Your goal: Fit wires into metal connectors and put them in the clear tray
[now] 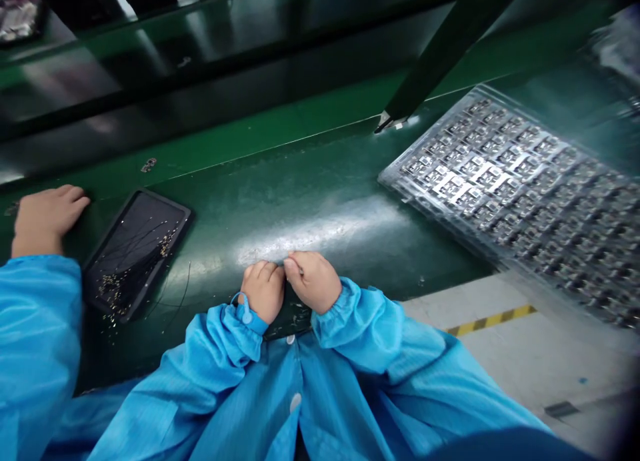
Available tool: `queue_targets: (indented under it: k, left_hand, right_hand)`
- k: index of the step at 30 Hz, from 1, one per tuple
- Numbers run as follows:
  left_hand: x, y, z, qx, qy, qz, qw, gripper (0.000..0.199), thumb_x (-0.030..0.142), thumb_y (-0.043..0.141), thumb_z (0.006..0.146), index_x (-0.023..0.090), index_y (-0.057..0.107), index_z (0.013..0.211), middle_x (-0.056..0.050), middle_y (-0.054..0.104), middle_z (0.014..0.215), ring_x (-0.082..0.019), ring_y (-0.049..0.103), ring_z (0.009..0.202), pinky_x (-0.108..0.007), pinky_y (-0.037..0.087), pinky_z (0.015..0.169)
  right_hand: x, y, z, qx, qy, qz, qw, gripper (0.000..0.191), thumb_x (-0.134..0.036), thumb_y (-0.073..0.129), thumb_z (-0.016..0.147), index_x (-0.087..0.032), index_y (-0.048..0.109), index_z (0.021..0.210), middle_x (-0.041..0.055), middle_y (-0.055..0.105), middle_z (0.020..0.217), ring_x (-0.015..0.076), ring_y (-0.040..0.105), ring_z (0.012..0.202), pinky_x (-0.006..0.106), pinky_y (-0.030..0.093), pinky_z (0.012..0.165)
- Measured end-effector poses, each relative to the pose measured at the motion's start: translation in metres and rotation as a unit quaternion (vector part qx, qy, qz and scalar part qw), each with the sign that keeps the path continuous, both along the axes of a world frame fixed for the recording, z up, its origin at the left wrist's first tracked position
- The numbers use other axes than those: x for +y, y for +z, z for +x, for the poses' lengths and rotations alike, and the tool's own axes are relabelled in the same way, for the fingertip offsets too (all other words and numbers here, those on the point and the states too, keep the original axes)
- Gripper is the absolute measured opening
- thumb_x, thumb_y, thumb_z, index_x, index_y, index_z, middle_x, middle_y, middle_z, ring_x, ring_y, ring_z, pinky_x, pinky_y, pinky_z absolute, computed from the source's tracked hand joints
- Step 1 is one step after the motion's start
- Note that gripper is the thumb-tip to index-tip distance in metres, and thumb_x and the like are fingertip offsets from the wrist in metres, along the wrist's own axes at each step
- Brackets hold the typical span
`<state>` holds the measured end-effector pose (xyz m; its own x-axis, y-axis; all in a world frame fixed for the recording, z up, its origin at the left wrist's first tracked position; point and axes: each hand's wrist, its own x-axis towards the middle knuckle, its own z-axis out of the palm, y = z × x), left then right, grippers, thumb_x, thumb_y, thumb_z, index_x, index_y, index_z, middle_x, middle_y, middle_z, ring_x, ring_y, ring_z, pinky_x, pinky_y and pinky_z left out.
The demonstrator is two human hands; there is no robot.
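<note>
We cannot tell whether the left hand (263,291) or right hand (313,281) grips anything; knocking the black tray (167,202) would scatter its gold bits (167,242).

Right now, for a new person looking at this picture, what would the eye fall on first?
First comes the large clear tray of many small metal parts, at the right on the green belt. At the centre, the person's left hand and right hand meet at the belt's near edge. At the left, a black tray holds gold bits and thin wires, beside a co-worker's hand.
</note>
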<state>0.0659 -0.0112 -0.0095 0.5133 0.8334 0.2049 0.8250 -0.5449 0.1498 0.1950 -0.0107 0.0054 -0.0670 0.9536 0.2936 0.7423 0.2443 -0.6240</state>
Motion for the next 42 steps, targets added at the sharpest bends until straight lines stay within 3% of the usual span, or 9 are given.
queue_targets:
  k: [5, 8, 10, 15, 17, 27, 35, 39, 42]
  left_hand:
    - [-0.004, -0.002, 0.001, 0.005, 0.0, -0.005, 1.0, 0.016, 0.018, 0.042, 0.078, 0.018, 0.059, 0.077, -0.006, 0.06, 0.074, -0.019, 0.052, 0.079, -0.032, 0.041, 0.069]
    - [0.006, 0.006, 0.003, 0.023, -0.027, -0.048, 0.998, 0.018, 0.019, 0.041, 0.079, 0.018, 0.058, 0.074, -0.005, 0.06, 0.071, -0.018, 0.053, 0.076, -0.031, 0.041, 0.066]
    - [0.025, 0.017, 0.001, 0.018, -0.023, -0.081, 0.996, 0.023, 0.022, 0.038, 0.081, 0.018, 0.058, 0.07, -0.004, 0.059, 0.065, -0.017, 0.054, 0.071, -0.03, 0.042, 0.065]
    - [0.077, 0.044, -0.019, -0.182, 0.291, 0.038, 0.939, 0.037, 0.034, 0.027, 0.085, 0.013, 0.054, 0.1, -0.01, 0.061, 0.094, -0.018, 0.052, 0.095, -0.033, 0.04, 0.085]
    - [0.077, 0.043, -0.031, -0.194, 0.328, 0.055, 0.923, 0.044, 0.037, 0.028, 0.084, 0.01, 0.046, 0.113, -0.013, 0.055, 0.109, -0.02, 0.047, 0.106, -0.035, 0.035, 0.093]
    - [0.004, -0.009, -0.047, 0.031, 0.095, -0.06, 0.993, 0.045, 0.041, 0.028, 0.082, 0.013, 0.059, 0.101, -0.012, 0.062, 0.097, -0.026, 0.05, 0.097, -0.043, 0.036, 0.089]
    - [-0.002, -0.009, -0.015, 0.114, 0.061, 0.02, 0.991, 0.038, 0.039, 0.035, 0.079, 0.02, 0.062, 0.097, -0.009, 0.061, 0.099, -0.029, 0.047, 0.095, -0.046, 0.032, 0.09]
    - [0.002, -0.012, -0.013, 0.125, 0.069, 0.026, 0.989, 0.037, 0.04, 0.037, 0.078, 0.021, 0.063, 0.097, -0.008, 0.06, 0.099, -0.028, 0.046, 0.094, -0.045, 0.032, 0.09]
    - [0.004, -0.014, -0.01, 0.126, 0.076, 0.023, 0.989, 0.039, 0.041, 0.036, 0.078, 0.021, 0.062, 0.099, -0.009, 0.06, 0.1, -0.029, 0.046, 0.094, -0.047, 0.031, 0.09]
  right_hand:
    - [0.01, 0.002, -0.005, 0.013, 0.027, -0.041, 0.999, 0.031, -0.034, 0.033, 0.082, -0.019, 0.058, 0.071, 0.0071, 0.064, 0.068, 0.0175, 0.059, 0.064, 0.03, 0.046, 0.065]
    - [0.017, -0.004, 0.004, 0.181, -0.083, -0.139, 0.97, 0.035, -0.043, 0.032, 0.082, -0.019, 0.053, 0.068, 0.0035, 0.06, 0.062, 0.014, 0.057, 0.055, 0.026, 0.046, 0.055]
    - [0.022, -0.009, 0.013, 0.327, -0.194, -0.187, 0.906, 0.038, -0.05, 0.029, 0.081, -0.019, 0.049, 0.075, -0.0006, 0.057, 0.058, 0.0104, 0.053, 0.044, 0.022, 0.044, 0.044]
    - [0.026, -0.019, 0.022, 0.503, -0.275, -0.191, 0.797, 0.047, -0.061, 0.036, 0.073, -0.019, 0.042, 0.095, -0.0058, 0.054, 0.056, 0.0082, 0.05, 0.036, 0.019, 0.041, 0.034]
    - [0.025, -0.018, 0.019, 0.5, -0.26, -0.198, 0.802, 0.048, -0.061, 0.039, 0.072, -0.018, 0.044, 0.094, -0.0055, 0.055, 0.056, 0.0081, 0.051, 0.037, 0.018, 0.041, 0.034]
    - [0.032, -0.007, 0.017, 0.421, -0.213, -0.234, 0.85, 0.035, -0.049, 0.044, 0.076, -0.019, 0.054, 0.092, -0.0032, 0.059, 0.056, 0.0082, 0.057, 0.053, 0.018, 0.044, 0.053]
    - [0.029, -0.005, 0.044, 0.472, -0.214, -0.321, 0.792, 0.032, -0.041, 0.042, 0.078, -0.018, 0.051, 0.098, -0.0025, 0.056, 0.063, 0.0089, 0.052, 0.042, 0.021, 0.043, 0.041]
    - [0.019, 0.011, 0.092, 0.372, -0.29, -0.304, 0.828, 0.032, -0.036, 0.043, 0.078, -0.018, 0.053, 0.102, 0.0043, 0.062, 0.082, 0.0128, 0.059, 0.061, 0.027, 0.048, 0.058]
    - [0.021, 0.03, 0.13, 0.166, -0.308, -0.219, 0.911, 0.031, -0.033, 0.042, 0.08, -0.017, 0.057, 0.101, 0.0077, 0.061, 0.1, 0.0172, 0.056, 0.092, 0.029, 0.042, 0.084]
